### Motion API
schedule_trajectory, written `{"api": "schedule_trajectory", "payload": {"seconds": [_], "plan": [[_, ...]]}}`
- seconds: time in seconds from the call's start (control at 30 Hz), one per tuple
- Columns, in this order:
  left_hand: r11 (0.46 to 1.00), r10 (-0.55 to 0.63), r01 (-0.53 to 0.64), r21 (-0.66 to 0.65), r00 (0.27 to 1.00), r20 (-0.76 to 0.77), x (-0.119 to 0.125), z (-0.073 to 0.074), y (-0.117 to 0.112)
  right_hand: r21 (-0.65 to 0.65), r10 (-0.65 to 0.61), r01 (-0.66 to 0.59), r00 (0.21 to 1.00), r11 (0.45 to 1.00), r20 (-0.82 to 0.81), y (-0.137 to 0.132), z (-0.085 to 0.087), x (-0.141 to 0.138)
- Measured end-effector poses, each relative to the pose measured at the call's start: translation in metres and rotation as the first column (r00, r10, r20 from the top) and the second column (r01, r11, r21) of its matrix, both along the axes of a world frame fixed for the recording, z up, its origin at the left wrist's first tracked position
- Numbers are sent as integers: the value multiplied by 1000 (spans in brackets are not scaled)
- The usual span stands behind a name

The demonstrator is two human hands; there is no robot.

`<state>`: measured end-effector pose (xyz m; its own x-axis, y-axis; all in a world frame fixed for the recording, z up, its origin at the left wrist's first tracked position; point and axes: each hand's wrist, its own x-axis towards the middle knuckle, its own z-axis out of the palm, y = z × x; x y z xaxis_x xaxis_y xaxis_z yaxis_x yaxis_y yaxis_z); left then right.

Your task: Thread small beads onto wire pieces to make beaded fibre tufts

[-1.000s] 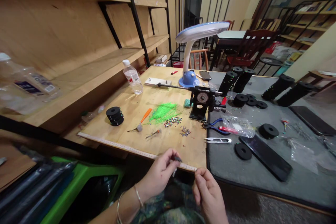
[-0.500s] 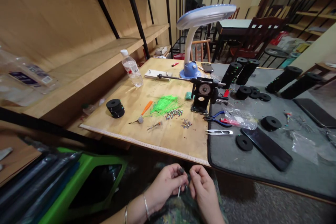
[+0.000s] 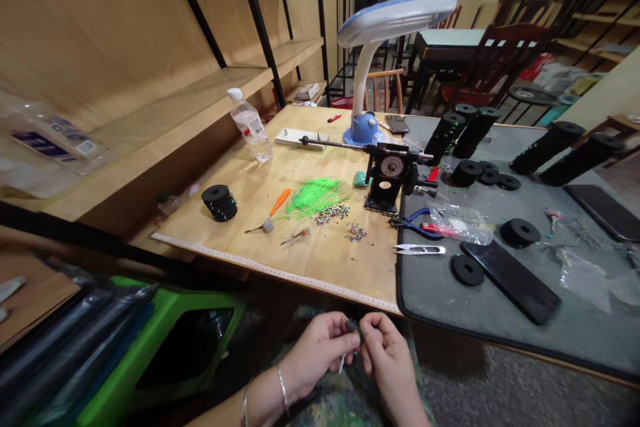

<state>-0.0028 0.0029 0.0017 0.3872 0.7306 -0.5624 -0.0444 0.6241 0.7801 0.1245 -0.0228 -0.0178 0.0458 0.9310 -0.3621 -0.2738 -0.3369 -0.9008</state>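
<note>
Brought right hand [image 3: 390, 355] beside left hand [image 3: 324, 347] since a second ago, bottom centre. Pinching small dark piece [image 3: 352, 325] there with left fingers; holding right fingers together, cannot tell on what. Likely fine handling; next needs steadiness.

Small dark piece [image 3: 351, 325] — pinched in the left hand [image 3: 320, 349], white strip [image 3: 341, 364] poking out below.

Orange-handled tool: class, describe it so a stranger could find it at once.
On the wooden tabletop, find the bright green strands. Just left of them lies the orange-handled tool, set apart from its neighbours by its long, solid orange handle.
</note>
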Motion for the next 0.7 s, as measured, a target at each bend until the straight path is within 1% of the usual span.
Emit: {"api": "schedule_trajectory", "payload": {"seconds": [0.23,0.37,0.57,0.7], "plan": [[999,-22,22,30,1000,2,0,1,1,-5,15,-15,1000,1000,3,1,-5,3],[1000,-15,15,24,1000,-5,0,0,0,-9,48,-48,999,999,14,0,-3,2],[998,-7,7,61,1000,3,1,2,-1,1,6,-6,999,1000,32,0,2,0],[997,38,-39,60,999,11,3,3,0,-4,-16,16,999,1000,38,1,2,-2]]}}
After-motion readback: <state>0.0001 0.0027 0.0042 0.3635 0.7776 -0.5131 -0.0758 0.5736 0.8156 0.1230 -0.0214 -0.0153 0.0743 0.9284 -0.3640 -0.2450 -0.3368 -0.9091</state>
